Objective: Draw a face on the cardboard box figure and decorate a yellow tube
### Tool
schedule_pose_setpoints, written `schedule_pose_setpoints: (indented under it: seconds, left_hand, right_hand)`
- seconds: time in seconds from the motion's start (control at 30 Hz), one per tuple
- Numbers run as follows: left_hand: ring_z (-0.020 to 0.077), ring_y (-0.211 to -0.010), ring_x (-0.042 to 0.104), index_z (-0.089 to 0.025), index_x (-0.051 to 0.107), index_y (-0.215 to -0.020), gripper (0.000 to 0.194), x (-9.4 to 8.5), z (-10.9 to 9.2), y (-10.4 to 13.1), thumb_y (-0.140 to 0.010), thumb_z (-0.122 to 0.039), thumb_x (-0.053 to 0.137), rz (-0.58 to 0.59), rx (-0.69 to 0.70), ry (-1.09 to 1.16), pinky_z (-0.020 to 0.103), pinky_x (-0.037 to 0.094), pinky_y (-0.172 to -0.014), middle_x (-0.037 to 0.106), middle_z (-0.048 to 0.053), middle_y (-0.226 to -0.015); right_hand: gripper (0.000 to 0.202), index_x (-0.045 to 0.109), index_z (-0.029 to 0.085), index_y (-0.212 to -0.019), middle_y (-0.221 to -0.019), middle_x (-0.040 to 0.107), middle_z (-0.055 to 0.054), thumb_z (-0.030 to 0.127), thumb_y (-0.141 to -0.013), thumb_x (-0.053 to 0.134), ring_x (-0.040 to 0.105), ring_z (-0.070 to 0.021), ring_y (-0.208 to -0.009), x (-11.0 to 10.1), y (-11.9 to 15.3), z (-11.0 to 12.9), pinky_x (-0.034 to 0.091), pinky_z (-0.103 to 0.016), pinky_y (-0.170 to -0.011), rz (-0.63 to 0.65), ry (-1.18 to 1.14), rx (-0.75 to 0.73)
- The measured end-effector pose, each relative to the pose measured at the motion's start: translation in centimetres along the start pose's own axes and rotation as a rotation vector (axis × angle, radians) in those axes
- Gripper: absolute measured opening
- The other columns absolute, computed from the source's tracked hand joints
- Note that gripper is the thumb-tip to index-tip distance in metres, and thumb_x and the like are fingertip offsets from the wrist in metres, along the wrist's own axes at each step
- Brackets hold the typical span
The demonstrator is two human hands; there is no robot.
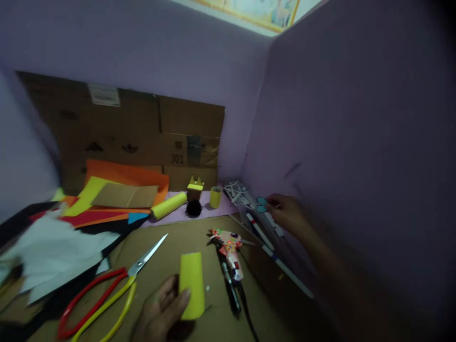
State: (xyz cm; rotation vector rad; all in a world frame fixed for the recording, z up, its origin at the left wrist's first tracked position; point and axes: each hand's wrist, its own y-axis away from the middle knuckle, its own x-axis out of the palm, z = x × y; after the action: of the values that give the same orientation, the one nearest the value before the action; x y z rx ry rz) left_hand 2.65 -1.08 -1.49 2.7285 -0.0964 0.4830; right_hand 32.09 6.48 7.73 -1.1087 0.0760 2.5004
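My left hand [162,306] is closed on a yellow paper piece [192,280] shaped like a short tube, held upright with the thumb across its lower part. Over at the right wall, my right hand [285,211] pinches a small light-blue piece [261,204] with two rounded lobes; its exact kind is unclear. Below that hand is a container [254,221] of sticks and tools. Between my hands lies a glue gun [230,249] in a colourful pattern, beside a dark pen [231,285]. Large scissors [137,270] with red and yellow handles lie partly spread left of my left hand.
A cardboard panel [131,123] leans against the purple wall. Coloured sheets [124,171] and crumpled white paper [60,251] pile up at left. At the back are a yellow roll [169,205], a black pompom [194,208], a crown-topped figure [195,190] and a small yellow tube [215,197].
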Motion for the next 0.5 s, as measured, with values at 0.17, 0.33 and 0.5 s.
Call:
schedule_pose_setpoints:
  seconds: [0.17,0.33,0.5]
  left_hand:
    - [0.0140,-0.055,0.058,-0.013,0.066,-0.089,0.035,-0.8,-1.7,1.0,-0.069,-0.040,0.076,0.024,0.018,0.023,0.022,0.044,-0.051,0.065,0.001,-0.064]
    - [0.0208,-0.073,0.066,-0.012,0.065,-0.098,0.034,-1.1,-2.1,1.6,-0.071,-0.032,0.069,0.015,0.047,0.044,0.027,0.048,-0.063,0.073,0.007,-0.081]
    - [0.0197,-0.065,0.065,-0.010,0.067,-0.099,0.041,-1.2,-0.9,0.9,-0.066,-0.034,0.075,0.063,0.036,0.044,0.025,0.043,-0.054,0.074,0.009,-0.081]
  right_hand:
    - [0.036,0.062,0.017,-0.076,-0.053,0.056,0.004,0.053,-0.069,0.068,0.049,-0.0098,-0.041,6.9,9.8,3.4,0.039,-0.022,-0.042,0.277,-0.557,0.002]
    - [0.046,0.063,0.016,-0.066,-0.046,0.049,0.007,0.053,-0.048,0.083,0.040,-0.0063,-0.040,11.9,14.6,5.8,0.034,-0.018,-0.040,0.492,-1.053,0.235]
    - [0.049,0.061,0.015,-0.058,-0.042,0.049,0.007,0.051,-0.039,0.088,0.037,-0.0049,-0.038,13.0,14.9,5.9,0.032,-0.018,-0.039,0.445,-1.088,0.274]
